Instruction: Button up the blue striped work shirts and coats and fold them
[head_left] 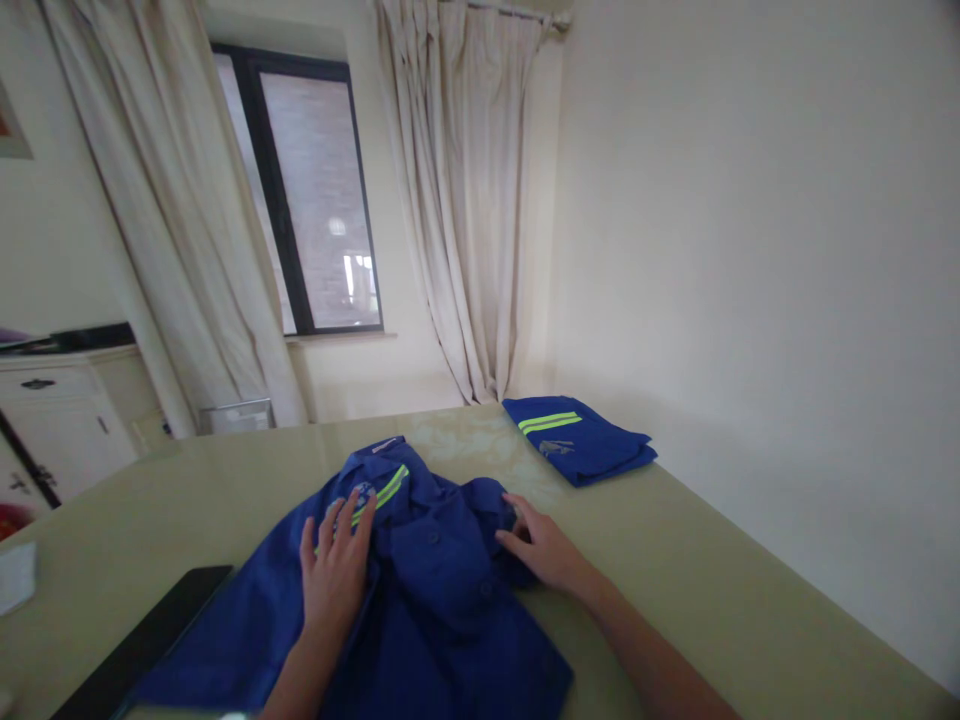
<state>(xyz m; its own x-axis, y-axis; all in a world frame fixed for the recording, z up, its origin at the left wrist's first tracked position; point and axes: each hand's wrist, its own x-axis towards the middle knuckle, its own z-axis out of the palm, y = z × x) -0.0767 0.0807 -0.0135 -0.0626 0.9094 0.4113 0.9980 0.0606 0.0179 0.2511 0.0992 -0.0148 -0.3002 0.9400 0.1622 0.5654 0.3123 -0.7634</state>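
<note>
A blue work jacket lies spread and rumpled on the table, with round buttons and a yellow-green reflective stripe near its chest. My left hand rests on its left part, fingers spread across the stripe and a pale printed badge. At the jacket's right edge, my right hand curls thumb and fingers around a bunched fold of the cloth. The fingertips there are partly hidden by the fabric. Farther back on the right lies a second blue garment, folded flat, with a similar stripe and a grey print.
The pale green glossy table meets a white wall on the right. A flat black object lies left of the jacket, partly under it. A white item sits at the far left edge. Behind stand curtains and a white cabinet.
</note>
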